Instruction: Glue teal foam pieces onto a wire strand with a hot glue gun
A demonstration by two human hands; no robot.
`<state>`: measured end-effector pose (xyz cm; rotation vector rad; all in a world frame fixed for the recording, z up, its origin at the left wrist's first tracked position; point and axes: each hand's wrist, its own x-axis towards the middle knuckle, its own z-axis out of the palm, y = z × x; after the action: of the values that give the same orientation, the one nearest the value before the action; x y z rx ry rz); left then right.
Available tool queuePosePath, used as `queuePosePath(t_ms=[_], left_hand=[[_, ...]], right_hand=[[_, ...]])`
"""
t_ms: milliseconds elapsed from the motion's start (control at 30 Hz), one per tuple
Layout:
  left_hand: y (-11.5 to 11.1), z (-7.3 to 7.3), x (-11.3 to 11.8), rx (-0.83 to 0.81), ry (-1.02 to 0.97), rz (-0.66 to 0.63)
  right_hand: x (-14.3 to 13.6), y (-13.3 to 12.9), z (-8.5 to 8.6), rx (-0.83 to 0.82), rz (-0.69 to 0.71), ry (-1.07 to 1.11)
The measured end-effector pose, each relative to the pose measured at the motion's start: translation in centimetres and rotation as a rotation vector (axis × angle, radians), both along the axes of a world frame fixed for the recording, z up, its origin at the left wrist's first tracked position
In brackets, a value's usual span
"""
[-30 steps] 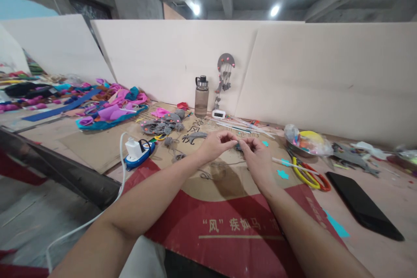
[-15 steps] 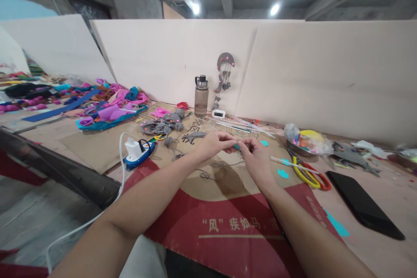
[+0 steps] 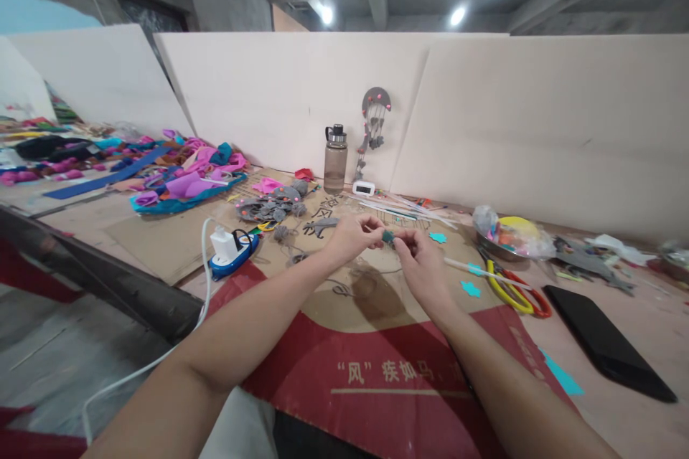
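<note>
Pinching a small dark teal piece (image 3: pixel 387 236) between them, the left hand (image 3: pixel 352 238) and the right hand (image 3: pixel 423 258) meet above the printed cardboard (image 3: pixel 398 409) that covers the near part of the surface. The fingers of each hand are drawn together on opposite edges of the piece; how much of it they cover cannot be told. It looks like thin felt or foam, so it is probably very light, soft and bendy, unlikely to slip but easy to crease or stretch; a light fingertip hold at its edges should suit it best. Near the right hand lie a turquoise flower-shaped cutout (image 3: pixel 471 290) and scissors (image 3: pixel 509 294) with yellow and red handles.
</note>
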<state>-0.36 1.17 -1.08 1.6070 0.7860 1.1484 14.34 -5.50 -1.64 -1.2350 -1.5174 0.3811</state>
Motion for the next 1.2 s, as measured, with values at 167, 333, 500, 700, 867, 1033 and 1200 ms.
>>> queuePosePath(t_ms=[167, 333, 500, 700, 867, 1033, 1200], left_hand=[[-0.1, 0.4, 0.0, -0.034, -0.066, 0.02], [0.5, 0.3, -0.3, -0.054, -0.177, 0.005], [1.4, 0.3, -0.7, -0.185, -0.387, 0.011], [2.2, 1.3, -1.8, -0.309, -0.635, 0.04], [3.0, 2.2, -3.2, -0.332, -0.8, 0.119], [3.8, 2.4, -4.4, -0.295, -0.886, 0.206], [4.1, 2.3, -4.4, -0.213, -0.89, 0.185]], right_hand=[[-0.2, -0.2, 0.0, 0.01, -0.004, -0.058], [-0.4, -0.1, -0.8, -0.024, 0.031, -0.116], [-1.4, -0.6, -1.3, 0.075, 0.163, -0.347], [-1.9, -1.2, -1.8, 0.064, 0.319, -0.706], [-1.5, -1.6, -0.8, 0.074, 0.425, -0.765], [0.6, -0.7, 0.6, -0.065, 0.055, -0.561], [4.7, 1.7, -0.4, -0.286, -0.298, -0.654]])
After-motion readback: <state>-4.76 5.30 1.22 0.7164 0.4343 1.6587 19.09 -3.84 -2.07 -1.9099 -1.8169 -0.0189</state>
